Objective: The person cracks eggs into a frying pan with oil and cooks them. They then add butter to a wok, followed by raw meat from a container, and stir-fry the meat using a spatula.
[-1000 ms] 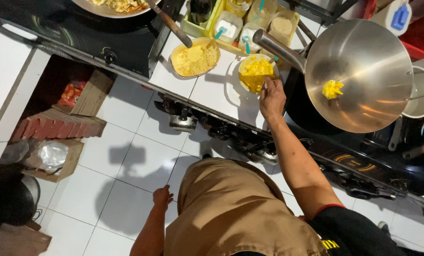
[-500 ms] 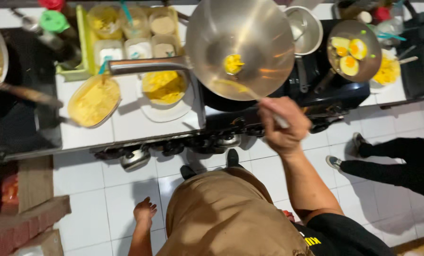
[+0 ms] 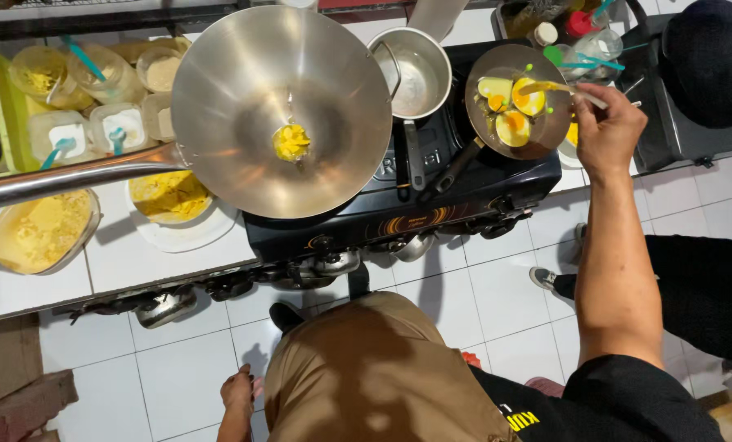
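- Right hand [image 3: 610, 131] is closed around a spoon [image 3: 564, 88], its tip over the small frying pan [image 3: 509, 102] holding 3 eggs [image 3: 513, 127].
- Left hand [image 3: 239, 391] hangs empty, fingers loose, beside the apron.
- Large wok [image 3: 281, 110] sits on the stove [image 3: 398, 205], a yellow lump at its centre.

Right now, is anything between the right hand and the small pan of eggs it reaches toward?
Nothing visible stands between them. The right hand already holds a utensil whose yellow-coated end reaches over the small pan of eggs. The left hand hangs low by the apron, apart from the stove.
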